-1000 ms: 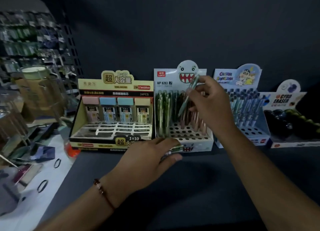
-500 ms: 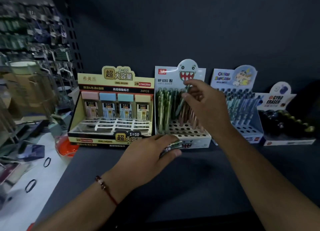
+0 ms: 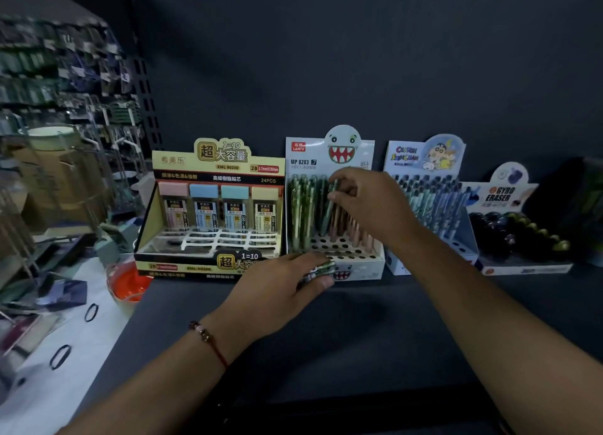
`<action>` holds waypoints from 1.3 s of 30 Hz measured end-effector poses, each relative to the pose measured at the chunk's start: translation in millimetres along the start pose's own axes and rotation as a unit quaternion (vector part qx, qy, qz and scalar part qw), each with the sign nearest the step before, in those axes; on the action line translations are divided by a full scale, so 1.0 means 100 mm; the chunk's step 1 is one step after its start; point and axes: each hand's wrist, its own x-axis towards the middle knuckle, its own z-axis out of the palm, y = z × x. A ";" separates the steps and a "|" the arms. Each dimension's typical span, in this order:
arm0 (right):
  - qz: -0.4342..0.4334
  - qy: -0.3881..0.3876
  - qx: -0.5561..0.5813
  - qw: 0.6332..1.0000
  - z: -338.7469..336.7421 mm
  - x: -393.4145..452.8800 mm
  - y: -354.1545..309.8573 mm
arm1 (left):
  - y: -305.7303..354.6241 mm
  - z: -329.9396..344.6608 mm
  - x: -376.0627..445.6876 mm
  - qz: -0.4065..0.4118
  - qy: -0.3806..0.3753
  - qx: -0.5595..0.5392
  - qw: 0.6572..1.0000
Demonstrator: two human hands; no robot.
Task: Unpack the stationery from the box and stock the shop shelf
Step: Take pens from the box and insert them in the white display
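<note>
A white pencil display box [image 3: 365, 264] with a toothy monster face stands on the dark shelf [image 3: 375, 330]. Green and pink mechanical pencils stand in its holed rack. My right hand [image 3: 368, 202] pinches a green pencil [image 3: 328, 212], its tip down among the standing pencils. In front of the box, my left hand [image 3: 277, 291] is closed around a bundle of green pencils [image 3: 321, 269], whose ends stick out past my fingers.
A yellow lead-refill display [image 3: 208, 206] stands left of the pencil box. To the right are a cartoon pen display [image 3: 427, 193] and a Gyro Eraser box [image 3: 518, 238]. An orange-lidded tub [image 3: 129, 282], dark rings and clutter lie on a white surface [image 3: 49, 379] at left.
My right hand has lowered the green pencil from in front of the box's header card down into the rack. My left hand has stayed in place with its bundle.
</note>
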 end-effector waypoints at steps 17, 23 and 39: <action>-0.030 0.014 -0.253 0.967 0.19 0.18 -0.02 | -0.06 0.00 -0.04 -0.003 -0.001 -0.007 1.000; -0.012 -0.010 -0.328 0.945 0.28 0.21 -0.04 | -0.04 0.00 -0.05 0.006 0.004 -0.010 1.000; 0.128 -0.014 0.282 0.951 -0.02 -0.91 -0.25 | -0.04 -0.06 -0.08 -0.009 0.076 -0.073 0.994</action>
